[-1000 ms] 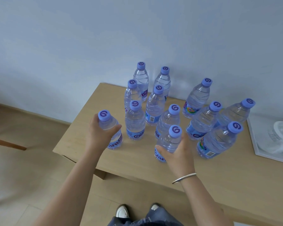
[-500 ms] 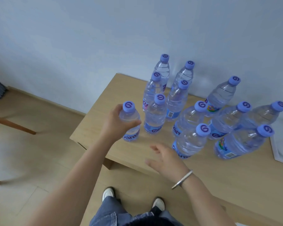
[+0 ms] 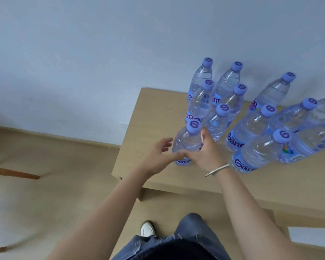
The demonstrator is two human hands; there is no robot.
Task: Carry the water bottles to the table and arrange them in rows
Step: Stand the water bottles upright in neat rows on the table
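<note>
The nearest water bottle (image 3: 186, 143) stands upright on the light wooden tabletop (image 3: 152, 117), close to its front left corner, with a purple-blue cap and a blue label low on its clear body. It is the front bottle of the leftmost column.

The right hand (image 3: 204, 152) is against this bottle's right side, its thumb raised beside the neck just under the cap and its fingers reaching across the lower front of the bottle; whether they truly grip it or only touch it cannot be told. The left hand (image 3: 158, 156) hovers just left of the bottle with its fingers spread and loosely bent, holding nothing; its fingertips lie close to the bottle's left side and to the right hand's fingers, and contact cannot be made out. A thin silver bracelet (image 3: 217, 170) circles the right wrist.

Behind the front bottle, more bottles with the same caps stand in close columns running back to the pale wall (image 3: 101, 53). Another bottle (image 3: 259, 152) stands at the front to the right, with further bottles behind it and beside it, reaching the right edge of the view.

Below the tabletop edge lie the beige floor (image 3: 54, 184), blue jeans (image 3: 176, 241) and one white shoe (image 3: 147, 228). A reddish wooden leg (image 3: 13, 173) juts in at the left.
</note>
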